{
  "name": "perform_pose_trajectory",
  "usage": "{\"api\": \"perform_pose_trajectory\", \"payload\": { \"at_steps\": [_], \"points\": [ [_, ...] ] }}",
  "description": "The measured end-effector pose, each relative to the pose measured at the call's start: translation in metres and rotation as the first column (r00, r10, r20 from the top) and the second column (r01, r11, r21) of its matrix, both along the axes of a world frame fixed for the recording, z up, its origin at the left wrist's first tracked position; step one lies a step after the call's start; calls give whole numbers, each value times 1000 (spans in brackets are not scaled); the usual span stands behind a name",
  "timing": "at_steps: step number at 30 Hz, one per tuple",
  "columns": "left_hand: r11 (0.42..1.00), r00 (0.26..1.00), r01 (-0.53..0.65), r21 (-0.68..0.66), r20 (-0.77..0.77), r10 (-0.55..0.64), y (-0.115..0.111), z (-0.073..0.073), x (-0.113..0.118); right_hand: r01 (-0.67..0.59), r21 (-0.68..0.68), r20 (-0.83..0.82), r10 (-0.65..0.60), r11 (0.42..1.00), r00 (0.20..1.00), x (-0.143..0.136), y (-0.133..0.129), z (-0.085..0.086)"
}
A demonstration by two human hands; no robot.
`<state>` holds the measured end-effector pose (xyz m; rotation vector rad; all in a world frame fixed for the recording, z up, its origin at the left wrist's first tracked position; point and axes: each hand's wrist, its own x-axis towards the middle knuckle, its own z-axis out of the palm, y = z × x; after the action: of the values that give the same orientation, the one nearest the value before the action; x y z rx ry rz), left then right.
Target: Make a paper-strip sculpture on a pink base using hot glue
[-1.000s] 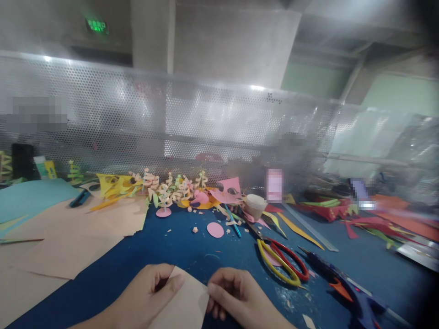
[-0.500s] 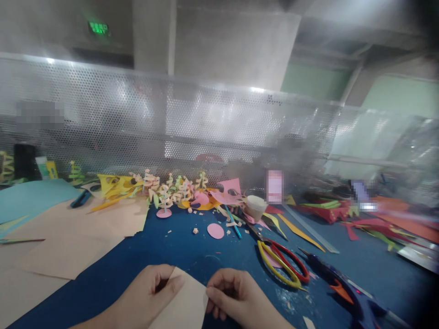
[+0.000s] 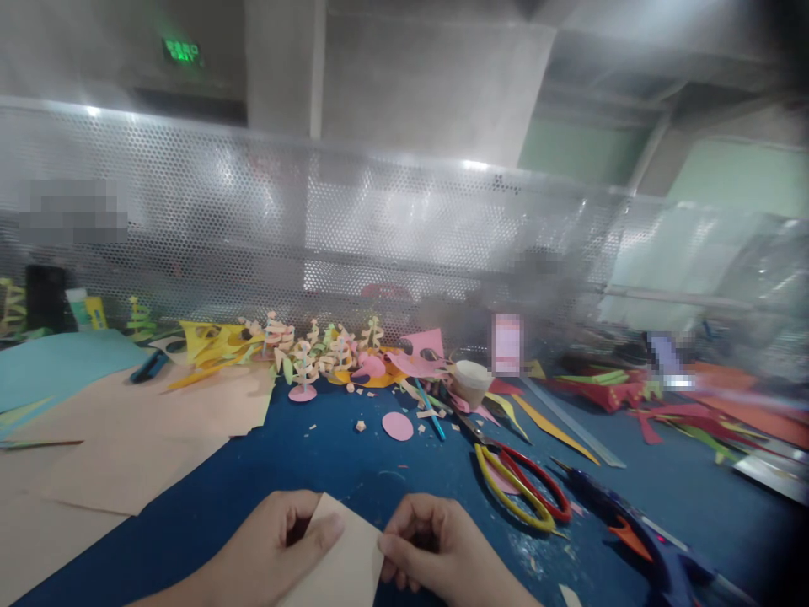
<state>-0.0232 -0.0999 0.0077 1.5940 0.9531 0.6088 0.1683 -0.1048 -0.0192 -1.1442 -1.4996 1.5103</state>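
Note:
A pale cream piece of paper is held low over the blue table, close to my body. My left hand grips its left side, thumb flat on the face and fingers behind. At the paper's right corner my right hand pinches the edge between thumb and curled fingers. The paper's lower part runs out of the picture. Beyond the hands lies a pink paper disc. Scissors with one yellow and one red handle rest to the right of my right hand.
A blue glue gun lies at the right. Large peach paper sheets cover the left. Several curled paper pieces, a white cup, a blue pen and a ruler stretch along the back, before a perforated metal screen.
My left thumb has slid slightly to the right across the paper. Both hands otherwise keep nearly the same place and grip, and the other things on the table have not moved.

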Motion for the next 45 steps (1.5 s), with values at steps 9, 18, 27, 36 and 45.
{"api": "perform_pose_trajectory", "payload": {
  "at_steps": [9, 18, 27, 36, 45],
  "points": [
    [1000, 999, -10, 26, -47, 11, 0, -5, -1, 6, 50, 34, -8, 999, 999, 0, 0, -3],
    [999, 999, 4, 45, -36, -2, 3, -6, -1, 6, 85, 58, -11, 996, 998, -1, -1, -5],
    [1000, 1000, -3, -4, 6, 3, 0, -5, -1, -25, 60, 154, 15, 998, 988, -1, -3, 6],
    [994, 1000, 26, 102, 12, -27, 16, -8, -7, -92, 169, 202, 57, 981, 978, 2, 4, 8],
    [969, 978, 117, 217, -196, -75, 61, 3, -13, -135, 276, 348, 32, 952, 937, -27, 48, 17]
  ]
}}
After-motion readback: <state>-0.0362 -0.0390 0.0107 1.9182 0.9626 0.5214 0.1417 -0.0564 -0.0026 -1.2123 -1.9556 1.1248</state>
